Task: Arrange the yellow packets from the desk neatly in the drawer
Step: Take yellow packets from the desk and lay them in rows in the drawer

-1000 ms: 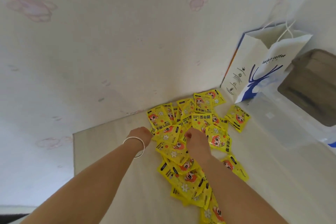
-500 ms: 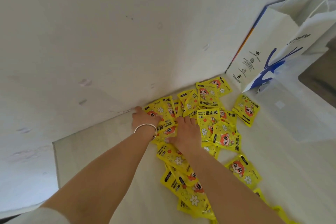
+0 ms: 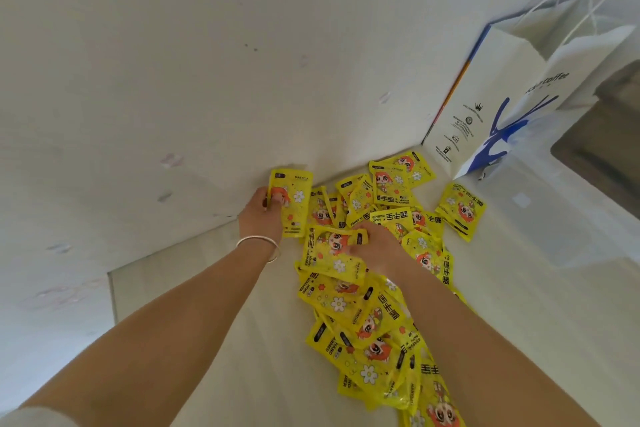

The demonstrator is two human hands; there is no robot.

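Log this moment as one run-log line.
phase: gathering | left hand: holds upright packet | right hand: gripping flat packet | pile: on desk | drawer: unseen

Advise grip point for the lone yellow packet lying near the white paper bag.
Pinch the lone packet by its right long edge, coming from the bare desk side. It lies flat, clear of the pile, with open surface there; the paper bag crowds its far end.
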